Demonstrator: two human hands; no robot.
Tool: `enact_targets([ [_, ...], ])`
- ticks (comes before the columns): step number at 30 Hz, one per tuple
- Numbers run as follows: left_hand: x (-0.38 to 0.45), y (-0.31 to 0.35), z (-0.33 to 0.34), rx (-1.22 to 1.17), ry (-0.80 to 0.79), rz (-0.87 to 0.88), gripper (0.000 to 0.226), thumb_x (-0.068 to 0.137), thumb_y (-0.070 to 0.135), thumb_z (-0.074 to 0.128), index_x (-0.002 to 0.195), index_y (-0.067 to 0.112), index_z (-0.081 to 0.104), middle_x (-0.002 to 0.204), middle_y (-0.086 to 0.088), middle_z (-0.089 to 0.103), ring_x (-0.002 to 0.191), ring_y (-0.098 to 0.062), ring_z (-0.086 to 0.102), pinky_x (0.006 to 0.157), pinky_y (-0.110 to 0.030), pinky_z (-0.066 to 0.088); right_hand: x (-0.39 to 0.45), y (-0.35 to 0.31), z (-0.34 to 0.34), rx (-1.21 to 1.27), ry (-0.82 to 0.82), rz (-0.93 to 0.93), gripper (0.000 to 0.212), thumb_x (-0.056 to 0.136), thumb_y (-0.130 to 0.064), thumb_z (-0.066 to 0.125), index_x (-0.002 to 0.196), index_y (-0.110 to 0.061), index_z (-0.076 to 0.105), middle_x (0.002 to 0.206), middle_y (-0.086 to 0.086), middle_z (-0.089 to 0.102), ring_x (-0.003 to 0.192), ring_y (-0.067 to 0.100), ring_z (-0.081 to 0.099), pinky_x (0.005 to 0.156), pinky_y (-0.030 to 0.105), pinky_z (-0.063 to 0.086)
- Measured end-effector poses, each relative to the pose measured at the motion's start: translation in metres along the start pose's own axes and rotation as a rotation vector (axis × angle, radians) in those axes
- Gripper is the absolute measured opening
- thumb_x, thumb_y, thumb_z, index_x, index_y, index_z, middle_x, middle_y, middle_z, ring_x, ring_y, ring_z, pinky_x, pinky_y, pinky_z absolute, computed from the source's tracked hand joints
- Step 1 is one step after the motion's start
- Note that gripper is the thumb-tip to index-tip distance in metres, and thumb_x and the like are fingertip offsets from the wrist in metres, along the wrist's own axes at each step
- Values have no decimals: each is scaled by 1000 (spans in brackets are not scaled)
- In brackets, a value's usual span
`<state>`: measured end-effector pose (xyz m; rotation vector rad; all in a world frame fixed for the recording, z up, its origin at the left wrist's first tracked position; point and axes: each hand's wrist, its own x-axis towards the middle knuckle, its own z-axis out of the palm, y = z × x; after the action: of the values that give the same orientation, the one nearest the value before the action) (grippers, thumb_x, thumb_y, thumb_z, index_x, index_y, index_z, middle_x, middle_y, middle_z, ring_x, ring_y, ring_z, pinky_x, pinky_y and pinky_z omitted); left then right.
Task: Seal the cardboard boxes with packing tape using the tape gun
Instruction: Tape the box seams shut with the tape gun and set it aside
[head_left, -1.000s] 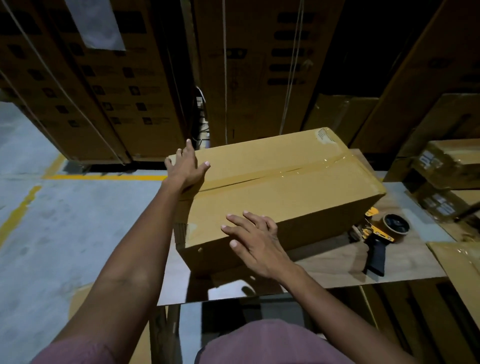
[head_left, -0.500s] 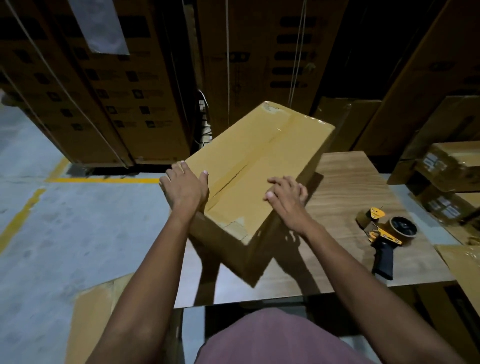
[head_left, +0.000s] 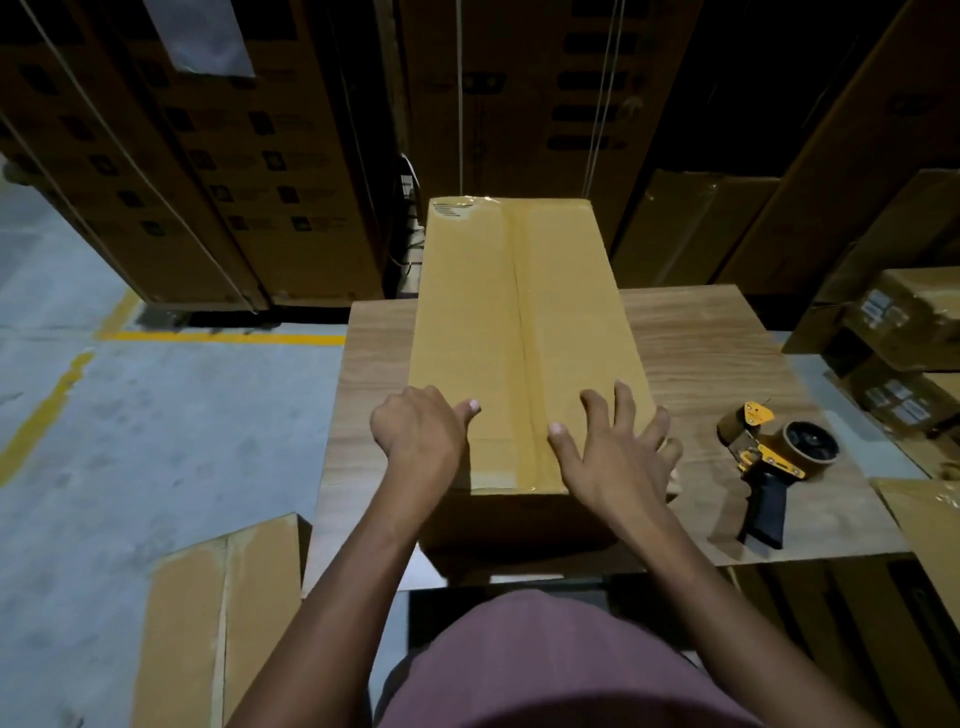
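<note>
Head view: the cardboard box (head_left: 524, 338) lies on the wooden table (head_left: 717, 332), its long axis running away from the person, a glossy tape strip (head_left: 524, 291) along its centre seam. Left hand (head_left: 415, 434) grips the near left edge, fingers curled over the side. Right hand (head_left: 613, 457) rests flat on the near right top, fingers spread, grasping nothing. The tape gun (head_left: 774, 462) lies just right of the box, handle toward the person; the right hand is nearer. Printing on the stacked cartons (head_left: 218, 171) and the torn label patch (head_left: 449, 209) is probably text, but unreadable.
</note>
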<state>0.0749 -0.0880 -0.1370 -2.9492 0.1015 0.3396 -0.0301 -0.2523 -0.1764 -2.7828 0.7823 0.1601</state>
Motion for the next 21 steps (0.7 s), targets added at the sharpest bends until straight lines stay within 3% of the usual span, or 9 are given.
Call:
enact_targets([
  [2,-12,10,1,3,1,59,64,99,71,31,78,17,59,65,-1,44,71,-18,51,53,-26,33,6,22,-5,35,111,-37,66,97,-73,24,149,-35,42,168,0,24,147,49,20,111,61,27],
  [5,-32,31,2,-21,-43,152,59,100,69,33,77,18,53,66,0,43,75,-20,55,48,-28,27,20,61,-15,154,241,-136,65,93,-72,31,133,-31,63,155,-7,49,143,43,35,105,57,36],
  [11,-47,66,-24,8,-36,289,68,98,72,32,65,16,51,64,0,51,56,-17,44,52,-25,31,71,126,-35,235,231,-290,55,95,-69,36,122,-34,69,145,-14,59,136,31,49,106,61,39],
  [14,-41,84,-47,-80,118,346,63,102,65,33,68,14,51,66,0,52,58,-19,47,58,-27,37,73,125,-50,201,182,-173,50,95,-64,41,126,-33,66,149,-9,57,150,31,34,115,60,25],
  [17,-15,113,-68,-307,277,420,41,107,44,41,83,14,56,72,-1,53,68,-22,53,63,-32,42,36,85,-55,166,38,-81,67,96,-74,39,144,-29,53,156,-1,46,154,33,22,118,62,15],
  [19,12,141,-74,-455,351,516,28,106,33,48,98,12,66,83,-2,63,75,-21,60,65,-33,50,-3,55,-43,229,-107,-98,93,86,-90,27,156,-30,37,167,3,26,157,38,8,120,67,5],
  [21,37,172,-75,-549,357,659,23,104,30,54,115,15,67,102,-3,69,90,-20,64,74,-33,53,-32,35,-27,128,-241,-176,112,75,-98,22,164,-30,16,173,5,-6,156,41,-18,118,69,-10],
])
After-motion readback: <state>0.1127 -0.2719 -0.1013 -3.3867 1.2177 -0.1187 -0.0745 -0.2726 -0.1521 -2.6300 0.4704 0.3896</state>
